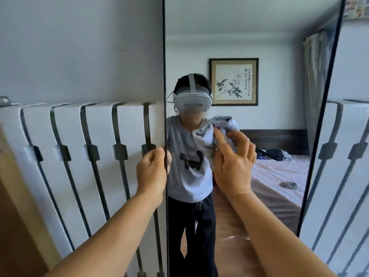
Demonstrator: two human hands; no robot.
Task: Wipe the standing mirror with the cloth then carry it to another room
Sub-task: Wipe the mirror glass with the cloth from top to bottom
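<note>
The standing mirror (249,37) stands upright right in front of the person, its long axis vertical and its glass facing them; the thin black frame runs top to bottom of the view on the left side and slants slightly on the right. The left hand (153,172) grips the mirror's left edge about mid-height, fingers curled round the frame. The right hand (233,162) presses a pale grey cloth (215,132) against the glass near the middle, thumb and fingers bunched into the fabric, the forefinger stretched out over it.

Directly behind the mirror, and showing on both sides of it, is a white panel with dark vertical bars (79,156), close against the mirror's back, under a plain pale wall (79,47). A strip of brown wood (12,216) shows at the far left.

The glass reflects a bed with a pink cover (279,176), a framed ink painting (233,81) on the wall and a curtain (315,86) at the right.
</note>
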